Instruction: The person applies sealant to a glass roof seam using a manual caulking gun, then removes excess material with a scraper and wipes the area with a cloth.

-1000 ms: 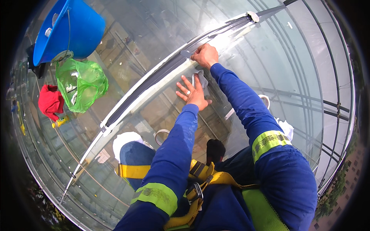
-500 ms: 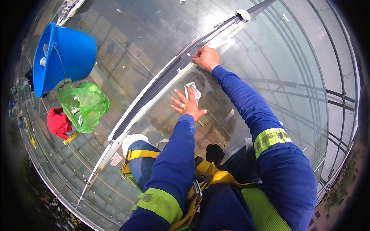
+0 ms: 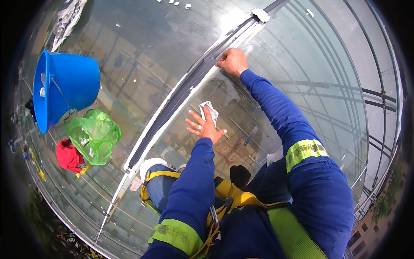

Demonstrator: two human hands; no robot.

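A dark grey strip of joint filler (image 3: 172, 105), edged by white bands, runs diagonally across a glass surface (image 3: 142, 95). My right hand (image 3: 233, 62) pinches a thin, flat grey blade-like scraper (image 3: 210, 61) laid across the strip's upper part. Its fingers are closed on the near end of the tool. Lower down, my left hand (image 3: 206, 127) rests on the glass with fingers spread, a ring on one of them. Just beyond those fingers lies a crumpled white paper or cloth (image 3: 210, 110), which the fingertips seem to touch.
At left a blue bucket (image 3: 75, 82) lies tipped sideways in view, beside a green plastic bag (image 3: 95, 136) and a red cloth (image 3: 69, 154). A loose flat strip (image 3: 251, 135) lies near my knees. I wear a yellow harness strap (image 3: 241, 197). Metal framing (image 3: 381, 97) curves at right.
My right hand has slid the scraper a short way along the strip toward its far end. My left hand stays spread by the white piece. The whole view has shifted slightly.
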